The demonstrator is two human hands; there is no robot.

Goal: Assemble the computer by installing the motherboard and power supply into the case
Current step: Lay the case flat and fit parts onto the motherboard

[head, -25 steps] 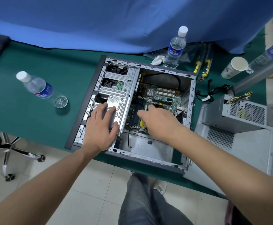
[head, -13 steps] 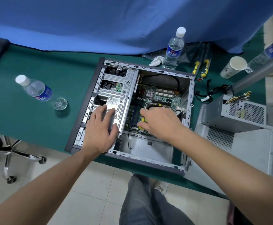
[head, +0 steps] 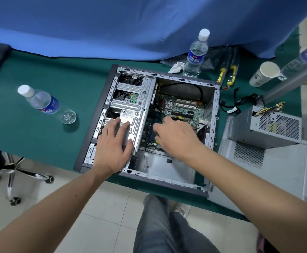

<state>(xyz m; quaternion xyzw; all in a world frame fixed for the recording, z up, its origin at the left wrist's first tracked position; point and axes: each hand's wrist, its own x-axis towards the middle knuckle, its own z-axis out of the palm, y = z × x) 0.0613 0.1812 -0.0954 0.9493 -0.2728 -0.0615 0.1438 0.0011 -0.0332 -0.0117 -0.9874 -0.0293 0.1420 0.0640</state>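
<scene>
with the motherboard (head: 182,108) lying inside the case (head: 215,114), the case is best steadied by the flat, empty left hand (head: 112,145) while the right hand (head: 176,137), fingers curled on something yellow, is kept vertical.

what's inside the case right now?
Inside the case: motherboard, metal drive cage under the left hand, black cables. The right hand covers part of the board; its grip is hidden. Power supply sits outside.

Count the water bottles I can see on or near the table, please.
3: one bottle left of the case, one bottle behind it, one bottle at the right edge, partly cut off.
</scene>
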